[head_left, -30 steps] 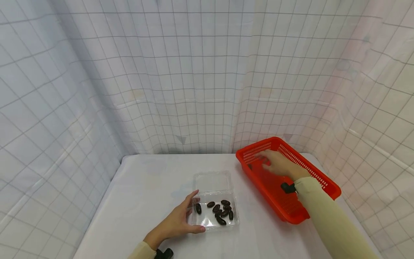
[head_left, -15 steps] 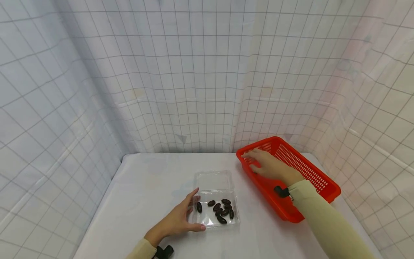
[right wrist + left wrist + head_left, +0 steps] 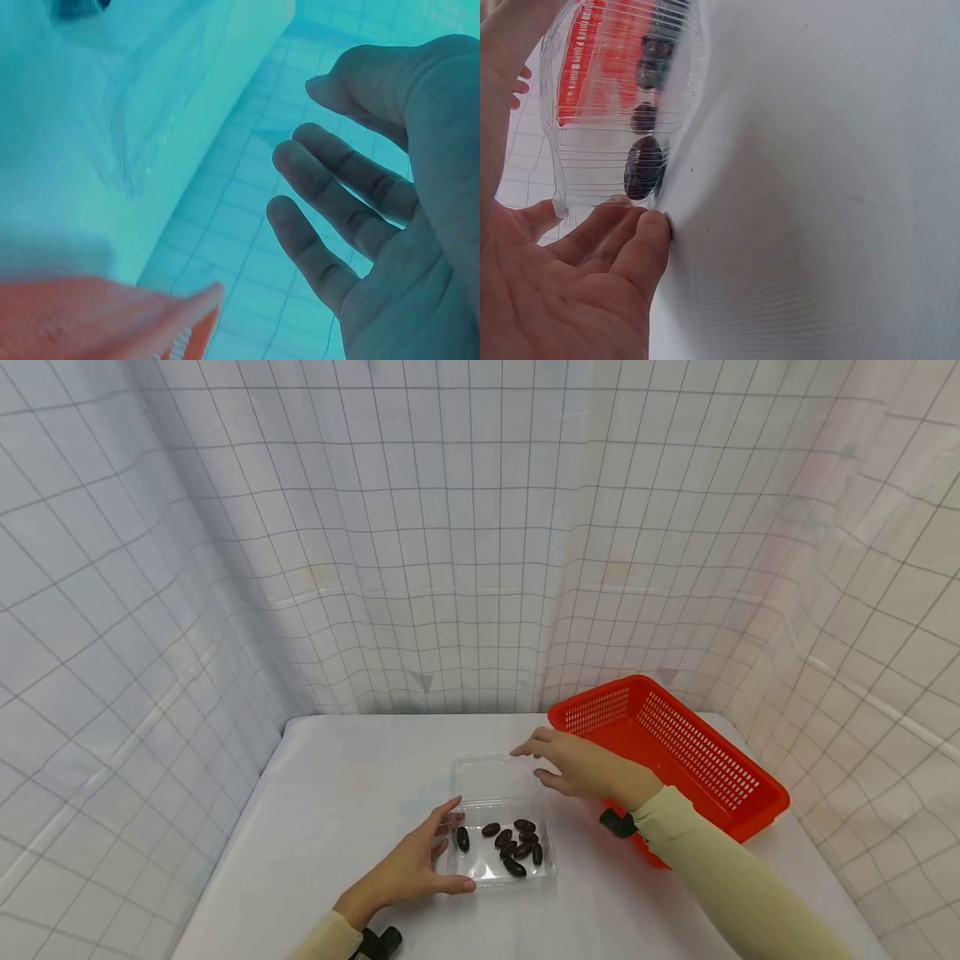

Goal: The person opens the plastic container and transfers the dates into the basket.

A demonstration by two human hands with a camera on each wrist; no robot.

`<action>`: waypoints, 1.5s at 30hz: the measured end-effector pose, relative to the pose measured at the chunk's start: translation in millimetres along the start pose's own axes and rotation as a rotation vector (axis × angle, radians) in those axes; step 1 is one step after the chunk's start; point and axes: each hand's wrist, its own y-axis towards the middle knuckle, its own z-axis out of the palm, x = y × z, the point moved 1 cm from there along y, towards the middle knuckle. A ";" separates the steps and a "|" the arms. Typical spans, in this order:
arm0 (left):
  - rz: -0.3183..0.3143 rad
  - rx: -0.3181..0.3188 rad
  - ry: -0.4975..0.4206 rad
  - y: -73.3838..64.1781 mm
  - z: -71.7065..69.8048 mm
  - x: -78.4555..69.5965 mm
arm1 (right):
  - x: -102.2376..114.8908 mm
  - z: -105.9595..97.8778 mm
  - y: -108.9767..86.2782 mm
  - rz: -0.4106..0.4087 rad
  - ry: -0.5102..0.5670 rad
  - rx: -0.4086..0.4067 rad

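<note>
A hinged clear plastic box [image 3: 480, 870] lies open on the table, its lid [image 3: 491, 777] folded back to the far side. Several dark, glossy oval pieces that look like dates [image 3: 522, 850] lie in its base, most of them to the right. My left hand [image 3: 411, 868] grips the box's left side, thumb at the near corner and index finger at the hinge. The left wrist view has these fingertips [image 3: 654, 221] right at the clear wall. My right hand [image 3: 581, 766] hovers between the lid and the red basket [image 3: 705, 760], fingers spread and holding nothing.
The basket, with slotted walls, stands at an angle on the table's right, partly hidden by the right forearm. White cloth covers the table [image 3: 352, 785]. Gridded white curtains [image 3: 450, 568] rise behind it and on both sides.
My right hand has moved left, out over the basket's left rim toward the box's lid. The left hand and the box stay in place.
</note>
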 end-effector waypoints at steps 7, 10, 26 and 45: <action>-0.002 0.003 0.005 0.6 -1.9 1.8 | 23.8 31.0 17.3 -0.075 0.036 0.124; 0.004 0.009 -0.002 0.0 -2.1 2.5 | 31.3 44.3 23.9 -0.101 0.063 0.174; 0.056 0.058 -0.050 -1.9 -4.0 1.3 | 57.3 89.8 46.2 -0.197 0.009 0.334; 0.049 0.059 -0.066 -3.8 -6.3 2.7 | 63.4 99.8 55.7 -0.210 0.055 0.350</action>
